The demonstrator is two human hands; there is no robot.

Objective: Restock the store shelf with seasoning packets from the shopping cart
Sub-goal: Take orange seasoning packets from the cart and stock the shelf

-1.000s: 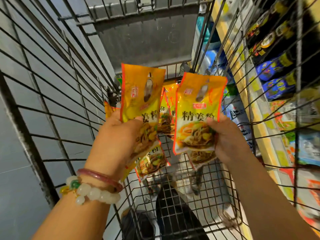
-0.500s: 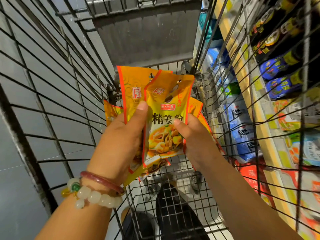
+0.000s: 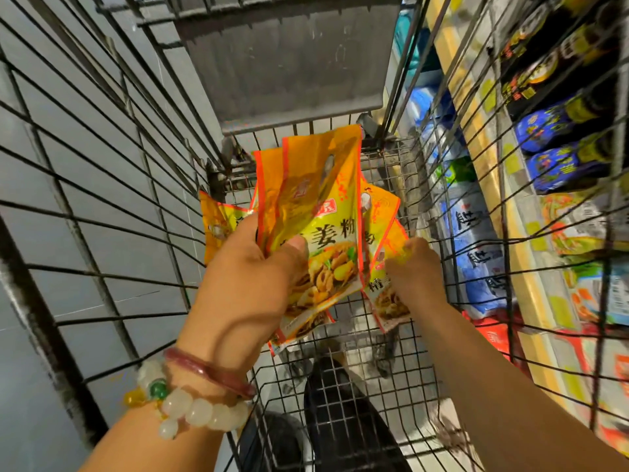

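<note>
Over the cart's [image 3: 102,212] middle, the left hand [image 3: 252,277] is pinching a fanned stack of seasoning packets [image 3: 316,212] upright, while the right hand [image 3: 413,277], nearer the shelf [image 3: 510,233], is reaching with curled fingers onto loose packets [image 3: 388,294] just beside.
</note>
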